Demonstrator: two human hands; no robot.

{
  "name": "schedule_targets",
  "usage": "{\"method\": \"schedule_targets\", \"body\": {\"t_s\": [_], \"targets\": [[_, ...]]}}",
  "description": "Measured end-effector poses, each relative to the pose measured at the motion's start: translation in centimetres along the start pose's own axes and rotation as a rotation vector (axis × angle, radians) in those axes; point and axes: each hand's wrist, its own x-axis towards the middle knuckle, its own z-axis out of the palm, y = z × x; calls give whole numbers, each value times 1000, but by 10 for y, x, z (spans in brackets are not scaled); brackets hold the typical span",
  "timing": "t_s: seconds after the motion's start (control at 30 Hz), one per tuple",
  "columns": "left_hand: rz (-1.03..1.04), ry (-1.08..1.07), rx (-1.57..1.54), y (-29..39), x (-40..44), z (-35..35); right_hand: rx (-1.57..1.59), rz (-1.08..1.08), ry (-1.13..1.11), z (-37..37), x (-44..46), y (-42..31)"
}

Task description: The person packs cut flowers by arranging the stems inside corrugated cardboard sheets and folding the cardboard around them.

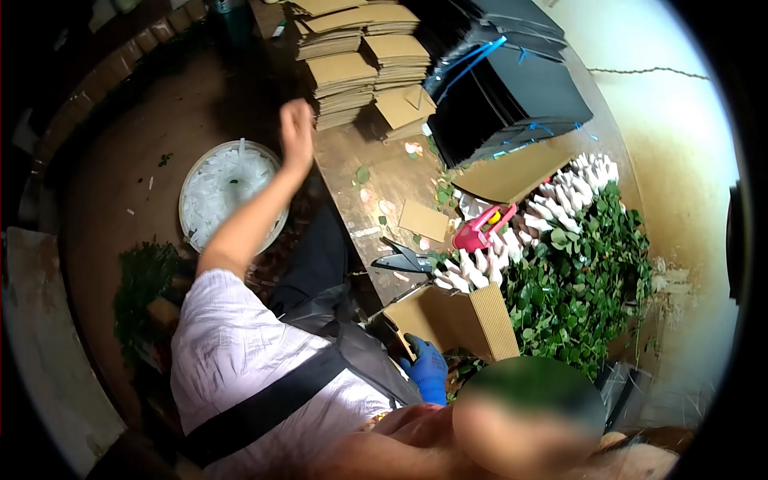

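Note:
My bare left hand (pixel 297 134) is raised beside the table's left edge, near the stacked cardboard pieces (pixel 342 70). Its fingers look slightly curled and apart, with nothing visible in them. Low in the middle, my right hand (pixel 426 371) wears a blue glove and grips the edge of a piece of brown cardboard (pixel 398 334). Just beyond it stands a corrugated cardboard wrap (pixel 494 322). White-wrapped flower heads (pixel 472 270) with leafy green stems (pixel 560 296) lie in a row to the right.
A round tub of white pieces (pixel 232 188) stands left of the table (pixel 340 160). On the tabletop are a black stapler-like tool (pixel 404 260), a pink tool (pixel 480 230), a loose card (pixel 423 220) and black stacks (pixel 520 96). A person's blurred face (pixel 528 424) is at the bottom.

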Motion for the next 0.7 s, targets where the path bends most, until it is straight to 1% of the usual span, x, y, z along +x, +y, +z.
{"method": "schedule_targets", "body": {"t_s": [0.03,0.07,0.1,0.13,0.17,0.2,0.27,0.37,0.5,0.53,0.7], "targets": [[152,18,204,-4,47,-8,1,14,-11,-2,0,-2],[153,39,258,9,83,-3,0,3,-12,0,2,0],[-32,63,338,4,123,-7,0,-5,-12,2,2,3],[-86,128,504,-2,158,-6,-1,-10,-12,3,1,6],[-239,40,547,28,171,6,11,-5,-13,3,1,5],[-352,13,471,30,188,13,10,7,-20,1,1,3],[-431,-102,410,43,204,29,7,33,-33,-5,0,-3],[-512,-425,336,84,203,47,4,55,-35,-7,0,-5],[-616,-351,388,80,216,62,10,60,-33,-7,-2,-6],[-591,-399,377,74,223,62,12,58,-38,-7,-1,-4],[-640,-263,329,79,219,70,4,36,-57,-5,1,-2]]}}
